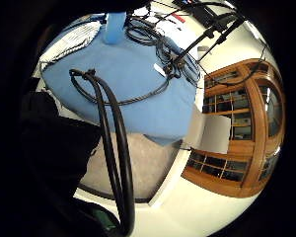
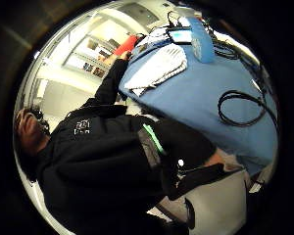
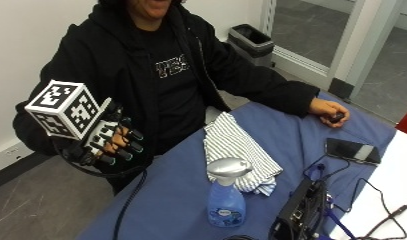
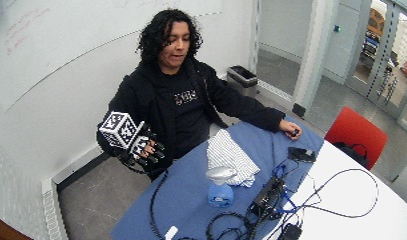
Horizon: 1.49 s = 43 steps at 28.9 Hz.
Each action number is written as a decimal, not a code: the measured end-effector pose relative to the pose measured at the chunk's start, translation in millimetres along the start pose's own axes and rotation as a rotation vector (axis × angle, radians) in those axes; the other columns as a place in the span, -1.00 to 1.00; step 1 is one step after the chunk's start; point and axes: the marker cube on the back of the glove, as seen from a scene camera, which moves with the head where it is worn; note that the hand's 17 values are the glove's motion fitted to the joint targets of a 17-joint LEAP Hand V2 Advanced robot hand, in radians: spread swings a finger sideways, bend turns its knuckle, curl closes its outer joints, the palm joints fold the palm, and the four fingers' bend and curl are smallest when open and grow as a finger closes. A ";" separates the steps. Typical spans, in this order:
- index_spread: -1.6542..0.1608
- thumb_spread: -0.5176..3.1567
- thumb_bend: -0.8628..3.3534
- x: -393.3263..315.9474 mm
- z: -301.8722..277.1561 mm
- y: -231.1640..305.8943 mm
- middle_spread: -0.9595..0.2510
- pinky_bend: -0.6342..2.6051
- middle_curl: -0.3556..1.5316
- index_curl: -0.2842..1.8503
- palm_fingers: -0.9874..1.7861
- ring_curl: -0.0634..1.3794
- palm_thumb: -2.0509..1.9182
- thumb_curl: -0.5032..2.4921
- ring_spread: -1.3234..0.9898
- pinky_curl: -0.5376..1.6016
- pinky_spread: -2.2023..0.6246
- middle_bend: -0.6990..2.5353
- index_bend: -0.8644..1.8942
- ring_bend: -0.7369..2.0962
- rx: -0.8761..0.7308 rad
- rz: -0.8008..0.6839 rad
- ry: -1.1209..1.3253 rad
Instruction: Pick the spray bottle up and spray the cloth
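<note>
Hovering off the table's edge, your gloved right hand [image 3: 113, 142] holds nothing, fingers loosely curled. On the blue tablecloth [image 3: 183, 185] the spray bottle [image 3: 226, 197] stands upright, just beside the folded striped cloth [image 3: 236, 150]. Behind you stand a white wall and a black bin [image 3: 253, 42].

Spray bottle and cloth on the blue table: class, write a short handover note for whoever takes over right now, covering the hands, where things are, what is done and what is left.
Hands: gloved right hand is raised beside the table, off its edge, fingers loosely curled, holding nothing. Bare left hand rests on the far end of the blue tablecloth, around a small dark object.
Things: spray bottle stands upright on the tablecloth; striped cloth lies folded just behind it.
Done: nothing yet; bottle untouched.
Left: grasp the bottle, lift it, aim at the cloth, spray.
</note>
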 end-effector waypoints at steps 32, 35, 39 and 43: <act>0.47 -0.11 -0.56 37.9 20.0 -133.1 0.55 -0.47 -0.34 -0.50 0.00 -0.58 0.26 -0.52 0.11 -0.26 0.70 -0.43 -0.26 -0.24 -0.007 -0.064 -0.069; 0.48 -0.11 -0.56 42.4 23.7 -154.0 0.55 -0.47 -0.34 -0.50 0.00 -0.57 0.27 -0.51 0.11 -0.25 0.70 -0.43 -0.27 -0.24 -0.028 -0.074 -0.073; 0.50 -0.10 -0.57 48.1 27.3 -176.2 0.56 -0.46 -0.32 -0.49 0.00 -0.56 0.27 -0.51 0.11 -0.24 0.70 -0.44 -0.27 -0.24 -0.033 -0.065 -0.128; 0.52 -0.10 -0.58 52.5 29.8 -198.7 0.56 -0.46 -0.31 -0.49 0.01 -0.54 0.28 -0.50 0.11 -0.23 0.70 -0.44 -0.28 -0.23 0.000 -0.023 -0.220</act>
